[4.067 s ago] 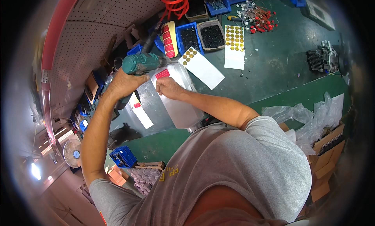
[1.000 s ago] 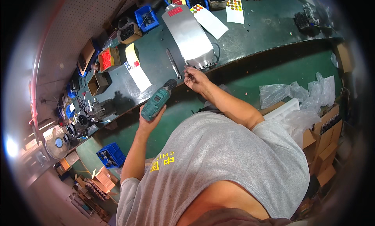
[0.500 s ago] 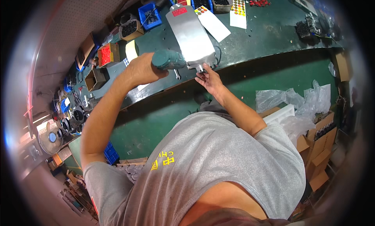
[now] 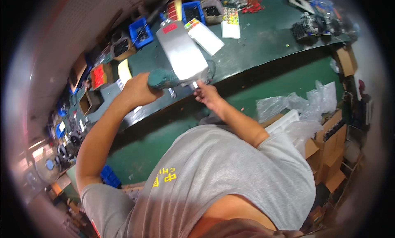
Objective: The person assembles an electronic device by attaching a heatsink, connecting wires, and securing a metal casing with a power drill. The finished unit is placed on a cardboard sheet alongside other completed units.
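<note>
1. Your left hand [image 4: 140,91] is wrapped firmly around a green power driver [image 4: 159,79], fingers closed about it, with the tool turned toward the near end of the housing. Blur hides whether its tip touches metal.
2. Your right hand [image 4: 210,97] is partly open, palm half up, its thumb and fingertips at the small fitting [image 4: 195,85] on the housing's near end. You cannot tell from this view whether they pinch it or only rest beside it.
3. The silver housing [image 4: 182,49] lies on the green workbench [image 4: 263,45], its near end by the bench edge, a red label [image 4: 169,28] on its far end.
4. Expect the housing to be stiff and fairly heavy, its smooth sides likely slippery. Steady it by its long sides, clear of the label.
5. The driver should feel solid and weighted toward its body; hold it by the handle, keeping your right fingertips off the bit's line.
6. A small metal wrench [image 4: 172,93] lies left of the fitting; a white sticker sheet [image 4: 210,42] sits right of the housing.
</note>
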### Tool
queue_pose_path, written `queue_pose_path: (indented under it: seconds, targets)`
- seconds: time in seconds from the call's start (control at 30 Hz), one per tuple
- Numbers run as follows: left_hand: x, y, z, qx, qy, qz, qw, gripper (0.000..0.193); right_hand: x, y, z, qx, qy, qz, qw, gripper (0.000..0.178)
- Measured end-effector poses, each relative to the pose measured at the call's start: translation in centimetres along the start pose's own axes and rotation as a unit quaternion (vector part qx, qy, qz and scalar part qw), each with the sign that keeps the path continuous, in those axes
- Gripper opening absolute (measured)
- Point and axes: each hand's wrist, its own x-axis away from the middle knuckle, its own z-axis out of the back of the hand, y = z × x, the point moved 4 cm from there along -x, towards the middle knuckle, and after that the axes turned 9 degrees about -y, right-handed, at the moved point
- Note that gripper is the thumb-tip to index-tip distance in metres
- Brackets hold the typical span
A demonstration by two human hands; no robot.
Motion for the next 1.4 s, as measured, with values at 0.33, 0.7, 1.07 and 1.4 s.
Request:
queue_pose_path:
  seconds: [0.33,0.7,1.07,1.4]
  targets:
    - [1.7,0.6,-0.5,0.095,0.013,0.032,0.995,0.039,2.5,-4.5,1.3,0.167,-0.105,-0.124,0.972,0.051]
    - [2.3,4.8,1.7,0.127,0.012,0.139,0.982,0.038,-5.2,-27.2,17.9,0.666,0.225,0.288,0.65,0.026]
    - [5.0,7.2,1.0,0.373,0.019,0.196,0.907,0.036,-10.8,-32.4,19.1,0.748,0.231,0.214,0.584,0.015]
    - [2.3,5.1,-8.5,0.459,0.154,0.16,0.86,0.034,-0.6,-21.5,5.8,0.087,-0.126,0.016,0.988,0.015]
